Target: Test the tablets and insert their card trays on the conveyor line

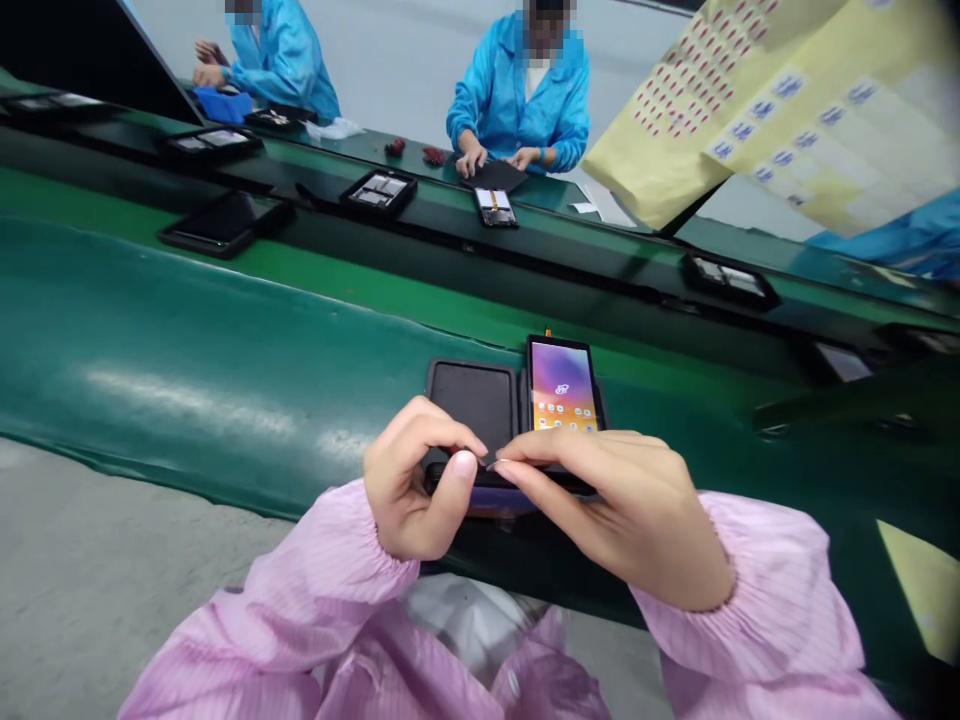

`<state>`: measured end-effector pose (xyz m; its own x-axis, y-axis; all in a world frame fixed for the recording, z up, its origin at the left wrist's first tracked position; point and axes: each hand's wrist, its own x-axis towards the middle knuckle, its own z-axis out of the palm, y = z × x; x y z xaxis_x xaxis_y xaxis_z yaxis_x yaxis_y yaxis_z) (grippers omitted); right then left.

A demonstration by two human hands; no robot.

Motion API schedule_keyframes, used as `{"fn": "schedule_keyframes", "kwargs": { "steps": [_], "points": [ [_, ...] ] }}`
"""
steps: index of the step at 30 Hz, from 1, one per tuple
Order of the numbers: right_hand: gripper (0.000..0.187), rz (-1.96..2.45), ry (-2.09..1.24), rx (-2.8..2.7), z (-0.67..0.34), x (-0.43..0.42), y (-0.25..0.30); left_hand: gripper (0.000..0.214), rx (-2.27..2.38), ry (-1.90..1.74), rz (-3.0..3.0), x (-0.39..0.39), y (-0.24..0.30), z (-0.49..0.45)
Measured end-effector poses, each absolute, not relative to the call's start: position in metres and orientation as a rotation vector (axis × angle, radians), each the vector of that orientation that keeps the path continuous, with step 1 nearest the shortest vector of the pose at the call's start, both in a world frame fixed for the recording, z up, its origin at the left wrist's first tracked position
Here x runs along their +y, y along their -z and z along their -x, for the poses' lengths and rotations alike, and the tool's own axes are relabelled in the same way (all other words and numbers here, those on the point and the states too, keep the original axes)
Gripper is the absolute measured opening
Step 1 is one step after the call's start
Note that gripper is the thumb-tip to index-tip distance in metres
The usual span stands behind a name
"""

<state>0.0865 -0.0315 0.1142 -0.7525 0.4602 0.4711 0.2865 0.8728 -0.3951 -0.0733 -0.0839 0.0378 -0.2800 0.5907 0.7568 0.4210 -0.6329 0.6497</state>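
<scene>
A black two-pocket tray (471, 395) lies on the green belt (187, 370) in front of me. Its right pocket holds a lit phone screen (562, 388) showing icons; its left pocket is bare. My left hand (409, 490) and my right hand (630, 510) meet at the tray's near edge, fingers pinched together over a dark flat part (491, 492) with a purple sheen. The fingertips touch each other at the middle. What exactly they pinch is too small to make out. Pink sleeves cover both my wrists.
Two people in blue coats work across the far belt, one handling a dark sheet (493, 175). Several black trays (379, 190) with parts lie along the belts. Yellow label sheets (757, 90) hang at upper right. Grey floor lies at lower left.
</scene>
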Motion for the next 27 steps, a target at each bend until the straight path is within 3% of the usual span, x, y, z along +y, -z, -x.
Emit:
{"fn": "schedule_keyframes", "kwargs": {
  "steps": [10,18,20,23,27],
  "points": [
    [0.019,0.495,-0.53,-2.584,-0.088,-0.026,-0.11,0.01,1.283,-2.019,-1.818,-0.083,-0.041,0.074],
    [0.019,0.511,-0.524,-2.576,-0.084,-0.026,-0.108,0.013,1.29,-2.041,-1.76,-0.08,-0.036,0.075],
    [0.019,0.557,-0.63,-2.483,-0.093,-0.015,-0.106,0.021,1.202,-1.995,-1.568,-0.078,-0.028,0.076],
    [0.043,0.777,-0.697,-2.224,-0.127,0.015,-0.084,0.047,1.126,-1.753,-1.126,-0.066,-0.007,0.078],
    [0.05,1.325,-0.203,-2.127,-0.181,0.059,-0.014,0.066,1.396,-1.553,-0.725,-0.021,0.024,0.089]
  ]
}}
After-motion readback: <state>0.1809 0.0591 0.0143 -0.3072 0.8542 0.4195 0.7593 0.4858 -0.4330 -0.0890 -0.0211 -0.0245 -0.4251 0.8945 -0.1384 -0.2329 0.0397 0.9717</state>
